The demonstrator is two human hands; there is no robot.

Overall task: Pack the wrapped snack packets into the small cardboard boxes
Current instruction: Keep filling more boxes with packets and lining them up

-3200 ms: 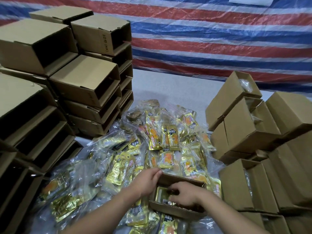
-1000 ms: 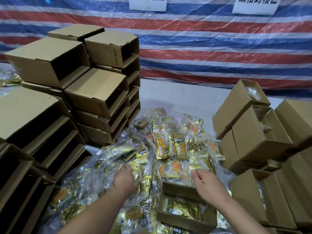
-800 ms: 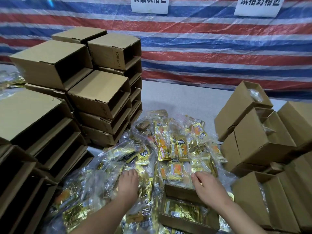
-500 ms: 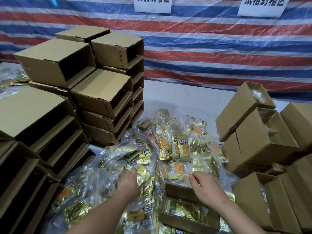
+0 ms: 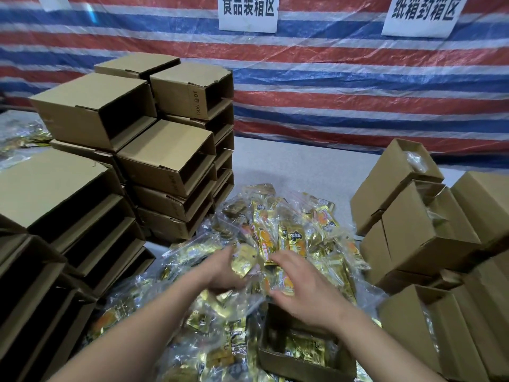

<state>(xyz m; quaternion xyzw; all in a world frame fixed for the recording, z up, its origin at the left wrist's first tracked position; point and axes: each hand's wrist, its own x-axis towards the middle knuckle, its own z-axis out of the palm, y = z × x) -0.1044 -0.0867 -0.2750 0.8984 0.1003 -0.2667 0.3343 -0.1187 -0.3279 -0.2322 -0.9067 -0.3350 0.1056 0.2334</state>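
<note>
Gold foil snack packet in clear wrap (image 5: 243, 259) held above the heap of wrapped gold-and-orange snack packets (image 5: 289, 238), just past the far edge of the small open brown cardboard box (image 5: 304, 346). Left hand (image 5: 221, 274) grips it, fingers curled under, thumb on its left edge. Right hand (image 5: 298, 282) hovers just right of the packet over the heap, fingers spread and relaxed, holding nothing. Open box sits nearest the camera, gold packets already inside. Left of the heap: stacks of empty brown cardboard boxes on their sides (image 5: 168, 161). Right of the heap: pile of filled brown cardboard boxes (image 5: 418, 224). Behind the heap: red, white and blue striped tarp (image 5: 330, 78) with two white paper signs (image 5: 248, 12).
</note>
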